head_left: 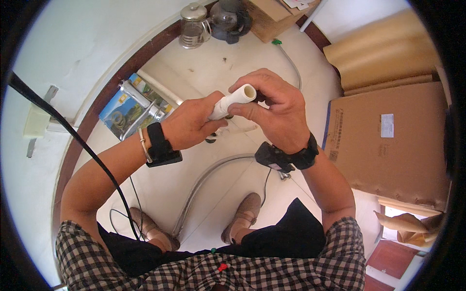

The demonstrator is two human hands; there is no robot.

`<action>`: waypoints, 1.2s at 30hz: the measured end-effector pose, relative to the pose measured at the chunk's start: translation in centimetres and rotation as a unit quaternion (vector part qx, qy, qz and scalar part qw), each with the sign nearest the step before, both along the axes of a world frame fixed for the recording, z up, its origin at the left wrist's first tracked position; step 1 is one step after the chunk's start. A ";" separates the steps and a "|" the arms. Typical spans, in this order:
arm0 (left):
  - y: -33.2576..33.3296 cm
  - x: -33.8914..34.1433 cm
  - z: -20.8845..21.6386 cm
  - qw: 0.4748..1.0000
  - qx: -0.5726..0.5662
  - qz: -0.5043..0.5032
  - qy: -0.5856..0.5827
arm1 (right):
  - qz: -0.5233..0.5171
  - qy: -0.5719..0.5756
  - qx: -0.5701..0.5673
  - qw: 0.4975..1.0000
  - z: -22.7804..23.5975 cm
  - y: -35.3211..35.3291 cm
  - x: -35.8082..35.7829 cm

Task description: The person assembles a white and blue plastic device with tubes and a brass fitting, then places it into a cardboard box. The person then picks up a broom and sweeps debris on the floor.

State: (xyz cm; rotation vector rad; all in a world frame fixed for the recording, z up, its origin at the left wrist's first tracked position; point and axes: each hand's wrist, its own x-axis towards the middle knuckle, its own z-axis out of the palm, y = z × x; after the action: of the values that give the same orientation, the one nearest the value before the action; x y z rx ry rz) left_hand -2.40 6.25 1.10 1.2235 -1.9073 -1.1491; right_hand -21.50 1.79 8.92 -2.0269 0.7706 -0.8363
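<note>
Both hands hold a short white plastic pipe (221, 107) in front of me, its wider open end tilted up and to the right. My left hand (190, 121) is wrapped round its lower part and hides much of it. With thumb and fingers, my right hand (279, 109) grips the pipe's wide end from the right side. Behind my left hand, a chrome faucet (133, 94) rests on a colourful printed sheet or box (114, 114). A longer white pipe (158, 86) lies beside it, partly hidden by that hand.
A flexible grey hose (196, 182) curves over the tiled floor between my feet. At the far wall stand a glass press pot (193, 29) and a round glass pot (225, 19). A large cardboard box (383, 145) is on the right. A black cable (73, 131) crosses the left side.
</note>
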 end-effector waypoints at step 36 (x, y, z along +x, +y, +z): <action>0.3 6.6 -12.7 0.939 -0.035 -0.054 -0.339 | -0.103 0.328 0.029 0.939 -21.7 -3.7 -4.5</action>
State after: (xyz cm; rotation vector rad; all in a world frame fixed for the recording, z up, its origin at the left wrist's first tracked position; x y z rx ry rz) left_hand 4.15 6.56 -11.61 1.6336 -2.5102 -0.7413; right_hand -26.02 -1.90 -12.78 -2.2088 1.3738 -0.2137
